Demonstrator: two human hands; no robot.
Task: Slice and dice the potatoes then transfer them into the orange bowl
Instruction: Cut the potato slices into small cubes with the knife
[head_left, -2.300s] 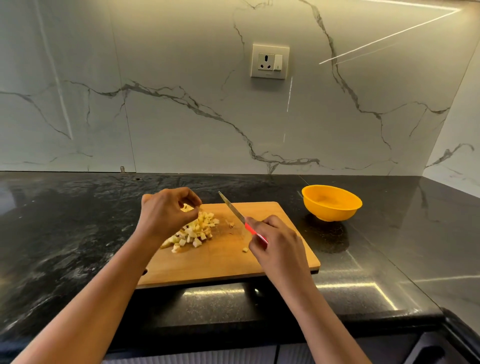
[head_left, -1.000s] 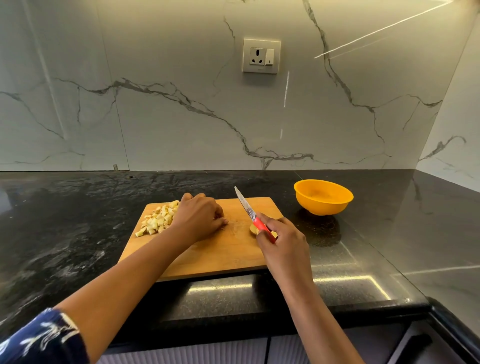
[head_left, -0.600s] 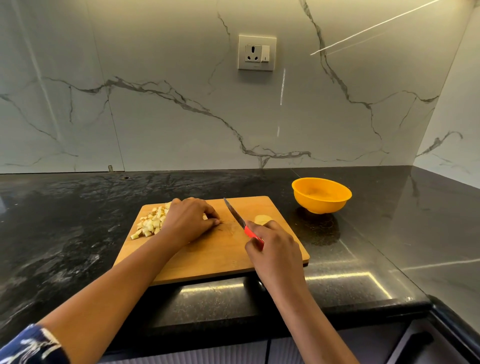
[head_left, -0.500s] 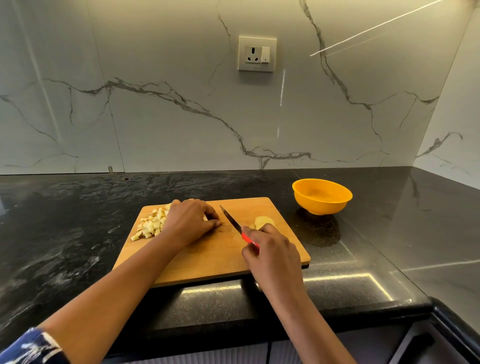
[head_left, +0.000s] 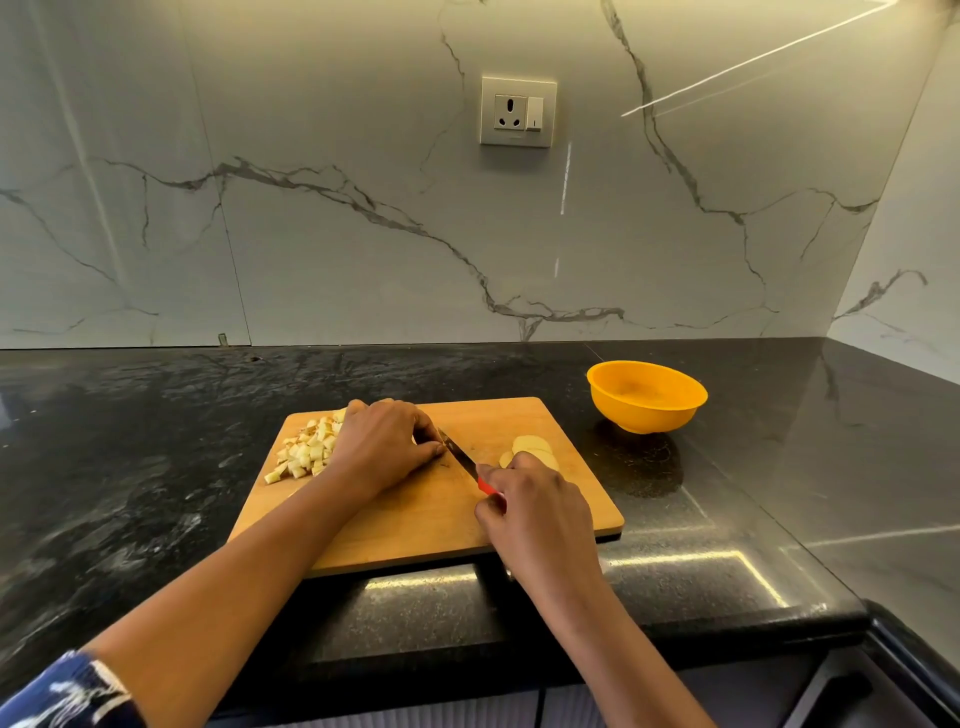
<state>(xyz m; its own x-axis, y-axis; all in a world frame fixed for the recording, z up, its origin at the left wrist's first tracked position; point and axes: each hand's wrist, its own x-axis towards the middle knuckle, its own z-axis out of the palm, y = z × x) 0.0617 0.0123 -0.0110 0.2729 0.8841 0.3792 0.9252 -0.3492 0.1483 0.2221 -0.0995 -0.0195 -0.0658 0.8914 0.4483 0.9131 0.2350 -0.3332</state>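
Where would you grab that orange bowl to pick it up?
Likely the rim of the orange bowl, pinched from above on its right side: it stands upright and open, its rounded wall offers little purchase, and the cutting board lies to its left.

White marble-effect backsplash (head_left: 363, 156), grey-veined, panel seams visible, meeting a matching side wall (head_left: 909, 260) at right corner. One wall socket with switch (head_left: 518, 111), cream plate. Polished black granite countertop (head_left: 130, 441), mottled, reflecting strip light along its front edge. Pale cabinet fronts (head_left: 415, 719) below; dark handle (head_left: 841, 696).
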